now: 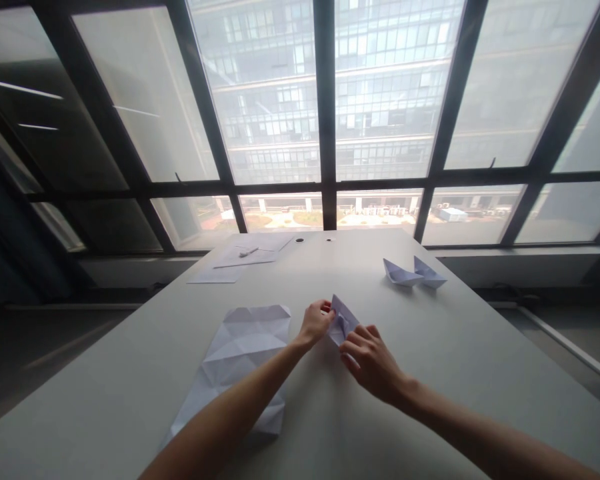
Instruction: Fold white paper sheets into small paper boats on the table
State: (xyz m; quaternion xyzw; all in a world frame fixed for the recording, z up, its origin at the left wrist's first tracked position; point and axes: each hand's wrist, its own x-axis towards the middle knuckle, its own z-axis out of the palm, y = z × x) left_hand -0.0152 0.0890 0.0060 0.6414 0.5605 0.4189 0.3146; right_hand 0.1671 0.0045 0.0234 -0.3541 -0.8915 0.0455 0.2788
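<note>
Between my two hands is a small folded paper boat (343,321), white and tilted, a little above the table's middle. My left hand (317,321) pinches its upper left side, the thumb and fingers closed on the paper. At its lower right edge my right hand (373,359) grips it with bent fingers, which cover part of that side. Under and beside my left forearm lies a large unfolded sheet of paper (247,347) with many crease lines; the forearm hides part of it.
Two finished-looking paper boats (414,275) stand side by side at the right on the white table (455,373). Flat sheets of paper (253,253) lie at the far left, with a small crumpled-looking object (249,252) on them. Large windows (325,100) rise behind the table.
</note>
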